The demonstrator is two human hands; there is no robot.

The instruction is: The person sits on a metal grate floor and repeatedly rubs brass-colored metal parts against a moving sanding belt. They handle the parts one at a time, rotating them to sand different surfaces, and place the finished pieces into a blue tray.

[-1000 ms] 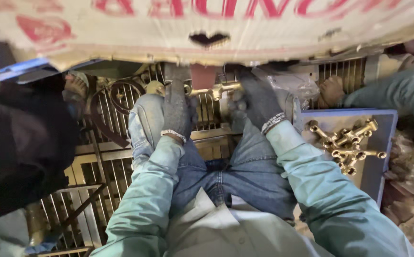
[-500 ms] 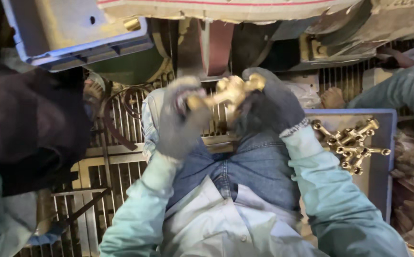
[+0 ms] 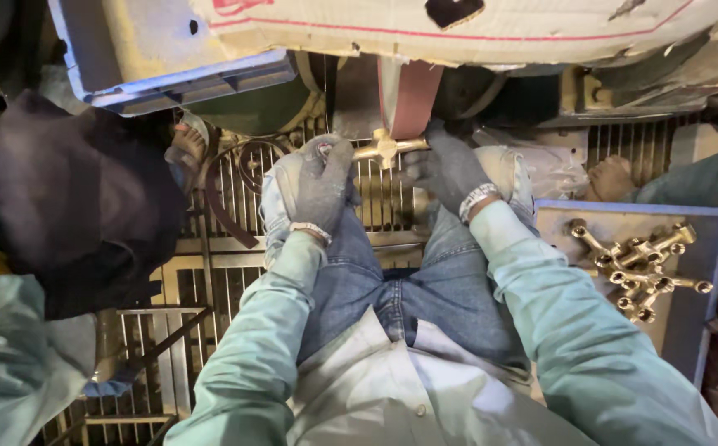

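Observation:
Both my hands wear grey gloves and grip one brass cross-shaped fitting (image 3: 385,147) between them. My left hand (image 3: 323,183) holds its left end, my right hand (image 3: 445,169) its right end. The fitting touches the lower end of a reddish-brown sanding belt (image 3: 408,95) that runs up under a cardboard-covered machine. My knees in blue jeans (image 3: 425,281) sit just below the hands.
A blue tray (image 3: 701,330) at my right holds several brass fittings (image 3: 639,268). A blue crate (image 3: 161,58) stands upper left. A person in a dark head cover (image 3: 78,206) sits at my left. Another person's sleeve and foot (image 3: 611,177) show at the right. Metal grating (image 3: 210,272) covers the floor.
Both hands have carried the brass fitting forward from above my knees up to the sanding belt. The view has tilted down, showing more of the crate and less of the cardboard.

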